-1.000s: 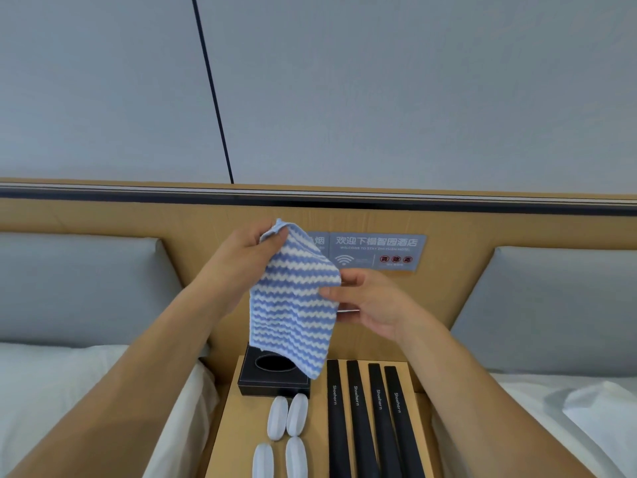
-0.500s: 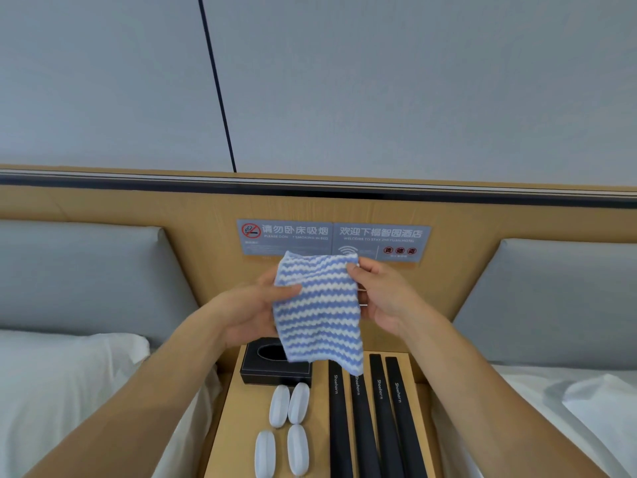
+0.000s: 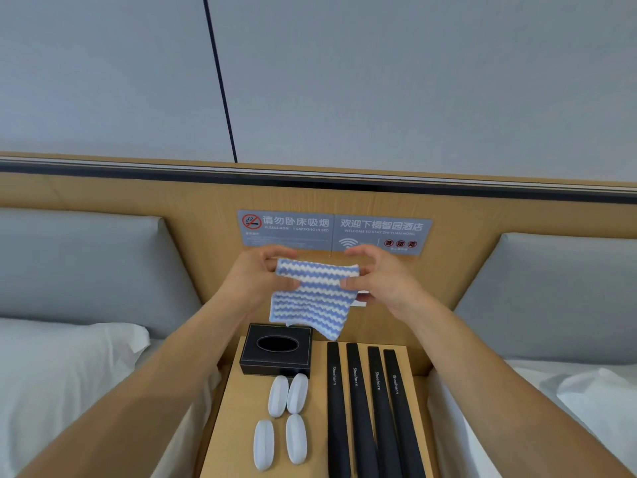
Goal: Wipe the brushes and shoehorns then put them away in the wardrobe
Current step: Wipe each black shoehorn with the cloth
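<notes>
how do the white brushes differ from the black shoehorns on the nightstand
The four white brushes are short, rounded ovals; the four black shoehorns are long, narrow strips. The brushes lie in two loose pairs, one nearer the black tissue box; the shoehorns lie side by side in one row on the right. The shoehorns bear the printed word "Shoehorn"; the brushes show no lettering. Both sets lie flat on the wooden nightstand, untouched by either hand.

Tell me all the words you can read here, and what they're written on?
"Shoehorn": on each of the four black shoehorns.
"请勿卧床吸烟" and "PLEASE DON'T SMOKING IN BED": left sign.
"欢迎下榻智园酒店" and "WELCOME TO STAY ZHI YUAN HOTEL": right sign.
Smaller lines on both signs: too blurred to read.
Striped cloth, white brushes, black tissue box: no words.
</notes>
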`<state>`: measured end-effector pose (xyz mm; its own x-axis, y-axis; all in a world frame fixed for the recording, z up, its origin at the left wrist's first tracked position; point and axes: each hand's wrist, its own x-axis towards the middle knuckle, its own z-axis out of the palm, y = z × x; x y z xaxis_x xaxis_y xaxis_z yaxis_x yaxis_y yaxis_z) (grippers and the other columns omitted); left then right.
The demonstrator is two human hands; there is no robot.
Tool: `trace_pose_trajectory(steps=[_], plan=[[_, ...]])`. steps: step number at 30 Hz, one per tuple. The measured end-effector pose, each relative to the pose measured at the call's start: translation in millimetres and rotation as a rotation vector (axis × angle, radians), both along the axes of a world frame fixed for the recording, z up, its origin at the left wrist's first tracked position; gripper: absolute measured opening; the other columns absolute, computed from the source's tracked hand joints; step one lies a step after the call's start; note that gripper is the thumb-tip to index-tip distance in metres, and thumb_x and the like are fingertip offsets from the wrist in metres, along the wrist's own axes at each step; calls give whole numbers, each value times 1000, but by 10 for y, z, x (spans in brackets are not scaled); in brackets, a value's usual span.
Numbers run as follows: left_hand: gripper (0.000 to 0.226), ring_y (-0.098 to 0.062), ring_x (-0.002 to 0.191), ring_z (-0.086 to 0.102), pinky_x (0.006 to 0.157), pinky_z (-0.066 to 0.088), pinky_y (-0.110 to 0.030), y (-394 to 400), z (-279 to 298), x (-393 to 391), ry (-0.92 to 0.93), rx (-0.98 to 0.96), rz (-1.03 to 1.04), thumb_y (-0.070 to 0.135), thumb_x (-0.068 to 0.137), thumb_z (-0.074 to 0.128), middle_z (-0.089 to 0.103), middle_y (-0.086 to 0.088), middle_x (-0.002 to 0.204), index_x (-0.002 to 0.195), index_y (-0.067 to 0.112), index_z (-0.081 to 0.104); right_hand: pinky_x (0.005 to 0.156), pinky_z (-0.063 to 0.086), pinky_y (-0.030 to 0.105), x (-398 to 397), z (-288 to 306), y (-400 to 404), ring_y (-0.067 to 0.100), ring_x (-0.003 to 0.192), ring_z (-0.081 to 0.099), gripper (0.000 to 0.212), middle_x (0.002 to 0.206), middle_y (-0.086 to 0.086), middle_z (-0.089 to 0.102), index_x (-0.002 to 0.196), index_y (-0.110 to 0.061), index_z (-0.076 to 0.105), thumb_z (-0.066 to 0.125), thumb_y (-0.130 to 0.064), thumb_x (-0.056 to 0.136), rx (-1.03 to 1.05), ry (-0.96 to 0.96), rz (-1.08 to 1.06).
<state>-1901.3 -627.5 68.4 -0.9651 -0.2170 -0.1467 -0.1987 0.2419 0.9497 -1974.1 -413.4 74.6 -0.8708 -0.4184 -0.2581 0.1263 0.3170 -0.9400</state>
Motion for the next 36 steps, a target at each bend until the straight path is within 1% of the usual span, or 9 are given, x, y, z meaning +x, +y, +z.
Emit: trace_pose_trajectory(steps=[4, 9, 14, 17, 21, 23, 27, 31, 36], plan=[[35, -18, 87, 74, 84, 59, -40, 5, 27, -13, 9, 29, 24, -3, 72, 80, 77, -3, 91, 100, 16, 71, 71, 59, 27, -45, 20, 5, 17, 97, 69, 53, 108, 7, 70, 121, -24, 58, 74, 7, 81, 26, 77, 56], [28, -16, 79, 73, 64, 55, -20, 66, -8, -18, 98, -91, 97, 0, 71, 83, 76, -1, 85, 91, 14, 70, 89, 59, 37, -116, 28, -9, 15, 100, 67, 47, 108, -1, 69, 112, -24, 64, 82, 0, 76, 186, 226, 129], [16, -13, 72, 62, 62, 44, -23, 69, -35, -15, 168, -359, 89, 18, 74, 84, 67, 3, 79, 79, 23, 69, 66, 44, 23, -135, -27, -40, 2, 82, 59, 12, 86, -18, 63, 88, -29, 70, 79, -23, 84, 393, 487, 111], [16, -8, 77, 55, 64, 38, -25, 16, -39, -6, 203, -477, 28, 26, 77, 81, 61, 4, 87, 78, 27, 65, 66, 45, 28, -141, -30, -15, 8, 80, 59, 10, 84, -10, 64, 86, -20, 72, 72, -28, 90, 390, 539, 116], [14, -8, 85, 64, 71, 46, -25, -72, -25, 17, 169, -240, -46, 26, 85, 74, 69, 1, 94, 81, 25, 60, 85, 53, 39, -102, -8, 6, 25, 92, 69, 15, 98, 11, 73, 99, -9, 69, 62, -23, 98, 154, 363, 156], [11, -14, 90, 69, 77, 53, -33, -101, -43, 34, 119, 22, -24, 27, 86, 72, 71, -5, 99, 87, 23, 62, 81, 55, 32, -75, -23, -38, 17, 87, 70, 16, 98, 9, 74, 103, -6, 65, 59, -21, 100, 36, 280, 149], [53, -29, 106, 69, 83, 58, -43, -96, -275, 81, -57, 627, 27, 25, 76, 78, 70, -14, 117, 122, 6, 58, 59, 56, 20, -38, -106, -203, 5, 71, 69, 13, 84, -2, 70, 93, -18, 63, 56, -22, 102, -95, 133, 68], [50, -26, 100, 71, 75, 60, -36, -60, -580, 180, -176, 554, 78, 8, 73, 80, 72, -12, 113, 120, 5, 61, 54, 51, 23, -11, -290, -318, 8, 67, 66, 11, 85, -2, 67, 102, -20, 60, 53, -29, 103, -66, -35, -20], [30, -30, 100, 71, 86, 58, -48, -151, -887, 295, -239, 539, 187, 1, 90, 64, 72, -13, 112, 119, 5, 60, 93, 57, 46, 69, -673, -346, 25, 105, 68, 20, 116, 12, 68, 117, -11, 56, 62, -13, 98, -83, -413, 12]])
